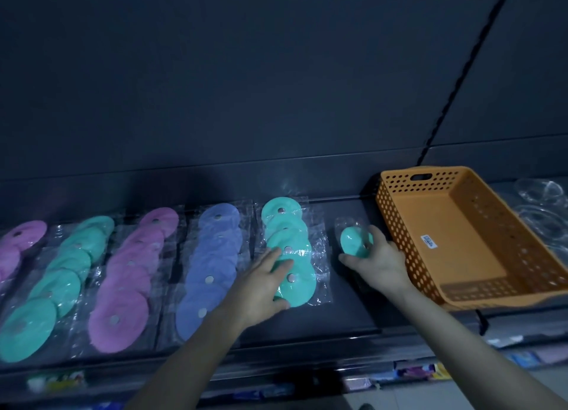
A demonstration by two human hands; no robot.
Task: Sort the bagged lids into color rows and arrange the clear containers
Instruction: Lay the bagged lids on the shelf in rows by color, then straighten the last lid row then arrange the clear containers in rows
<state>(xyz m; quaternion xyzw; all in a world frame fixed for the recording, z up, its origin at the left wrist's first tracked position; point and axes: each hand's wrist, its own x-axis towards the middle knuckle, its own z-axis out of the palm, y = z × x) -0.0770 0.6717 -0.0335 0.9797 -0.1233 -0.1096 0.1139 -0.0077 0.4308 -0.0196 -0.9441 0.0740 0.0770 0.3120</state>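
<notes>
Head view, dim shelf (pixel 347 311). The only label in view was a small white sticker (pixel 429 241) on the floor of the orange perforated basket (pixel 396 225); its print was too small to read. The bagged lids carried no legible writing.

The left hand (pixel 267 283) lay with fingers (pixel 276 256) nearly straight and slightly spread, pressing on the near end of the right teal row (pixel 289 234). The thumb sat at the lower edge of the nearest lid in that row; whether it hooked the edge cannot be told. The right hand (pixel 378 262) gripped a single teal lid (pixel 352 240) in its clear bag, with fingers curled over the lid's right edge and the thumb beneath it. The lid was tilted up off the shelf surface.

From left to right, the lids lay in a partial pink row (pixel 18 240), a teal row (pixel 61 280), a pink row (pixel 132 274), a blue row (pixel 212 268) and the right teal row. The rows lay just beside one another, with bag edges touching or overlapping. The held lid occupied a bare strip of shelf between the right teal row and the basket. The basket sat skewed, its near end close to the shelf's front lip (pixel 307 345). The clear containers (pixel 541 207) stood to the right of the basket, against the back wall.
</notes>
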